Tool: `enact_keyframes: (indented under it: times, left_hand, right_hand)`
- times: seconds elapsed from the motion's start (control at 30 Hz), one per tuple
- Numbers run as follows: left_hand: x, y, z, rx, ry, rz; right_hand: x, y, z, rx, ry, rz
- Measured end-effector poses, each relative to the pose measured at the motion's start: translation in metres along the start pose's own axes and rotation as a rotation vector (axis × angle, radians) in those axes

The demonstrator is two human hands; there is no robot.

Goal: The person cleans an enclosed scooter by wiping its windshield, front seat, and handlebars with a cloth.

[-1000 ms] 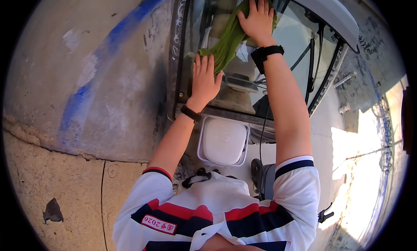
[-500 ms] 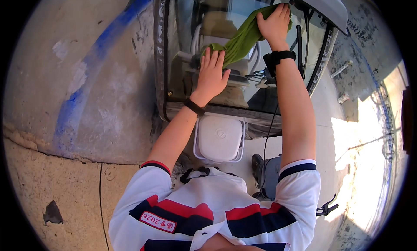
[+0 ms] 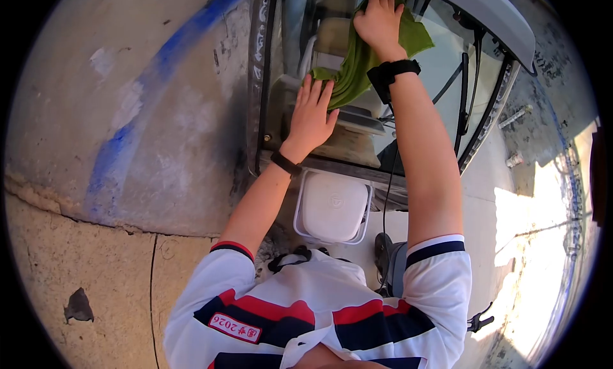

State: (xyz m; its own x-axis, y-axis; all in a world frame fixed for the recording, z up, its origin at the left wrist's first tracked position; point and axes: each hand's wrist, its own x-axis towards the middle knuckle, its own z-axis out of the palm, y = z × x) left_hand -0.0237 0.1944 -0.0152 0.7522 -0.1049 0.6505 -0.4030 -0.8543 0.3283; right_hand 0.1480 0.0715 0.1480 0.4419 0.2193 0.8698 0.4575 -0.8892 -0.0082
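Two hands are on the glass pane of a small vehicle's front. The right hand, at about twelve o'clock in the view, lies flat with fingers together on a green cloth, pressing it against the glass close under the grey roof edge. The cloth hangs down from that hand toward seven o'clock, its lower end reaching the fingertips of the left hand. The left hand is spread open, palm flat on the glass, holding nothing, just above the lower frame.

Several things could go wrong, as I judge it. The cloth is held only by palm pressure, not gripped; if the pressure eases on a stroke, it may slide down the sloped glass and drop toward the white box below, or onto the concrete ground, picking up grit that would scratch the pane. At three o'clock from the cloth stands a black wiper arm; a wide sweep could snag the loose corner on it. The bracing left hand may leave fresh smears on the glass. Reaching high with weight leaning onto the pane, a slip of that palm could throw the person forward.
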Motion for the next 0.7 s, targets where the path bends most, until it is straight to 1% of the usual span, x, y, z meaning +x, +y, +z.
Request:
enact_keyframes:
  times: [0.17,0.3,0.37,0.53,0.7]
  left_hand:
    - [-0.009,-0.022,-0.009,0.005,0.033,-0.030]
    - [-0.016,-0.039,-0.014,0.032,0.109,-0.054]
    - [-0.019,-0.043,-0.017,0.027,0.105,-0.066]
    - [-0.022,-0.051,-0.024,0.029,0.050,-0.084]
    - [-0.024,-0.054,-0.027,0.033,0.040,-0.086]
  right_hand:
    - [0.013,-0.039,0.023,0.112,0.000,-0.060]
    - [0.025,-0.063,0.036,0.072,-0.084,-0.106]
    - [0.032,-0.073,0.043,0.065,-0.124,-0.118]
    - [0.039,-0.105,0.052,0.180,-0.141,-0.153]
    - [0.032,-0.114,0.051,0.248,-0.180,-0.231]
